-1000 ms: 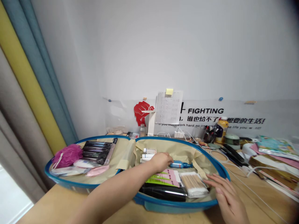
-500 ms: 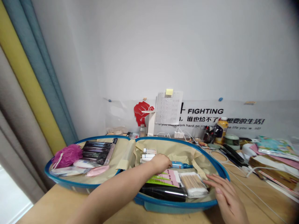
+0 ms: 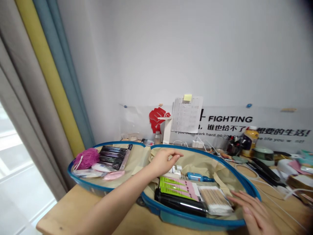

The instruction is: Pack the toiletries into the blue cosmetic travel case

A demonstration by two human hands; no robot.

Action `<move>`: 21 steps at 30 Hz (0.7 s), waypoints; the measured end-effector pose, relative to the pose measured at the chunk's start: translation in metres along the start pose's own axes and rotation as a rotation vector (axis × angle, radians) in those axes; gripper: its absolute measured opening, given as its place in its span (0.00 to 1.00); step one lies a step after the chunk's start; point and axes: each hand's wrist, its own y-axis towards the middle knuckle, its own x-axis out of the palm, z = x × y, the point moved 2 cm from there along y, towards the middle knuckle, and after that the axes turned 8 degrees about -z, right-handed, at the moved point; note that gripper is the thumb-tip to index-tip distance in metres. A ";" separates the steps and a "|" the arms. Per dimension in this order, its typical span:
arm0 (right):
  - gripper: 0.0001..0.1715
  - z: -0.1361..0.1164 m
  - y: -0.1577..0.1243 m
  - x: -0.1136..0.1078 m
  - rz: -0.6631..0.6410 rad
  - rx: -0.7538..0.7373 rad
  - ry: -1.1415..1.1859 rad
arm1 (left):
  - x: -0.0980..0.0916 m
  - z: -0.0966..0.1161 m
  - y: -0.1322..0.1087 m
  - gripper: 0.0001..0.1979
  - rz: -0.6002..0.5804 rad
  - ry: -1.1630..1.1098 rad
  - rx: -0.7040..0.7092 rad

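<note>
A blue-rimmed suitcase [image 3: 254, 182] lies open with both halves spread. My left hand [image 3: 166, 161] hovers over the right half, fingers loosely bent and apart, nothing in them; it partly hides small white-capped tubes [image 3: 174, 173]. Beside those lies a blue bottle [image 3: 197, 177]. Nearer me are green-and-pink packets [image 3: 178, 188], a long black glossy item [image 3: 181, 205] and a pack of cotton swabs [image 3: 216, 198]. My right hand [image 3: 254, 209] rests over the suitcase's right rim with fingers stretched, beside the swabs.
The left half holds a purple bath puff [image 3: 86, 159], a brush set [image 3: 113, 157] and a pink pouch-like item [image 3: 114, 175]. Behind stand a white lamp [image 3: 167, 130] and a yellow bottle [image 3: 249, 142]. Cables and a black object [image 3: 266, 171] lie at right.
My left hand has risen from among the items beside the blue bottle and moved back and left, its fingers spreading. The view has turned slightly left. My right hand stays at the rim.
</note>
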 end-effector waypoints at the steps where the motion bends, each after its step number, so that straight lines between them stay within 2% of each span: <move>1: 0.18 0.000 0.000 0.000 -0.001 -0.009 0.001 | -0.008 -0.003 -0.016 0.17 0.003 0.019 -0.016; 4: 0.18 -0.001 0.001 0.000 0.004 -0.023 0.000 | -0.032 -0.032 -0.061 0.17 -0.015 0.117 -0.118; 8: 0.18 0.001 0.000 0.001 -0.004 -0.015 -0.007 | -0.075 -0.111 -0.110 0.21 -0.079 0.317 -0.392; 11: 0.18 0.005 -0.003 0.003 -0.016 -0.008 -0.013 | -0.104 -0.169 -0.139 0.18 -0.205 0.466 -0.579; 13: 0.18 0.008 -0.004 0.005 -0.021 -0.002 -0.009 | -0.114 -0.196 -0.155 0.15 -0.300 0.538 -0.648; 16: 0.19 0.009 -0.005 0.006 -0.027 0.017 -0.001 | -0.117 -0.220 -0.171 0.13 -0.447 0.608 -0.667; 21: 0.19 0.004 -0.002 0.004 -0.013 0.013 -0.001 | -0.109 -0.237 -0.176 0.14 -0.592 0.683 -0.605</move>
